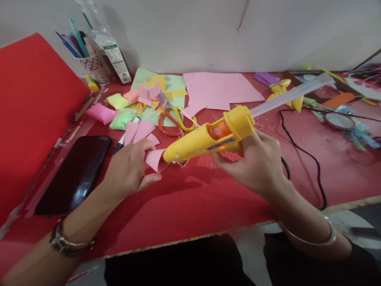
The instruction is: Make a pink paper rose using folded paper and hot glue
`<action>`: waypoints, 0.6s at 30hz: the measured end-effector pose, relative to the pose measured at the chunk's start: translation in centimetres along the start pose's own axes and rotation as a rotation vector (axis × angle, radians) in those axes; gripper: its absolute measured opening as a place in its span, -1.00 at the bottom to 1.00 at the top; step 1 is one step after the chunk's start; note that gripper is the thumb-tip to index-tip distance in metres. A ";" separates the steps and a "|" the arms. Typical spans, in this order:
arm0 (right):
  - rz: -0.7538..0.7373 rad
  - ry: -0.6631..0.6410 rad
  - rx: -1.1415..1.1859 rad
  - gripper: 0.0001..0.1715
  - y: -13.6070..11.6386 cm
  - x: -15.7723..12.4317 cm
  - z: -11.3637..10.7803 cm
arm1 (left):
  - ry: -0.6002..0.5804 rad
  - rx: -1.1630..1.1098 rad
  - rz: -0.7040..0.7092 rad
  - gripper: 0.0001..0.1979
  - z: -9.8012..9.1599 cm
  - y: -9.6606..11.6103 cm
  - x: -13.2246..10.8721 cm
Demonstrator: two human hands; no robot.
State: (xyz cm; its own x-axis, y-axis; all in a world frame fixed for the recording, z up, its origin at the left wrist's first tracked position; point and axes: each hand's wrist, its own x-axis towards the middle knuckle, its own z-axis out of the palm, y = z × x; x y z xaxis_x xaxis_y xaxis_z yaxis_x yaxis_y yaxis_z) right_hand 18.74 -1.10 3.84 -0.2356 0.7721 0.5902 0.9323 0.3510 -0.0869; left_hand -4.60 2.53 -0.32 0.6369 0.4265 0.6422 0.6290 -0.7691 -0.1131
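Note:
My right hand (256, 163) is closed round the handle of a yellow glue gun (196, 141), whose orange light glows. A clear glue stick (291, 95) sticks out of its back end. The nozzle points left, at a small curved piece of pink paper (154, 159); whether it touches the paper is unclear. My left hand (127, 167) holds that piece by its left edge, with the thumb apart below it. More pink paper pieces (139, 132) lie just behind my left hand. Scissors with red and yellow handles (171, 123) rest beyond the gun.
A black phone (74, 174) lies at the left, near a red board (38, 107). Behind are a bottle (114, 59), a pen cup (92, 67), colourful clay packets (101, 113) and pink sheets (220, 89). A black cable (300, 149) curves across the right.

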 end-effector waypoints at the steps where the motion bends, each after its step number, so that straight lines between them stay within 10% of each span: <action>1: 0.000 0.014 -0.006 -0.79 0.0 0.0 0.0 | -0.009 -0.034 -0.019 -0.51 0.0 0.0 -0.1; 18: -0.112 0.262 -0.043 -0.81 0.4 0.0 -0.1 | -0.050 -0.552 -0.199 -0.55 0.5 -0.1 -0.6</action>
State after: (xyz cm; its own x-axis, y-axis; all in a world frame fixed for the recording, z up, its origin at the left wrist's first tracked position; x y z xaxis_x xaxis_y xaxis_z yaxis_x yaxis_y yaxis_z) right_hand 19.17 -0.96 3.90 -0.2637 0.5645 0.7821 0.9168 0.3988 0.0213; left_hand -4.80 2.58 -1.06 0.5595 0.5994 0.5725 0.4217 -0.8005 0.4260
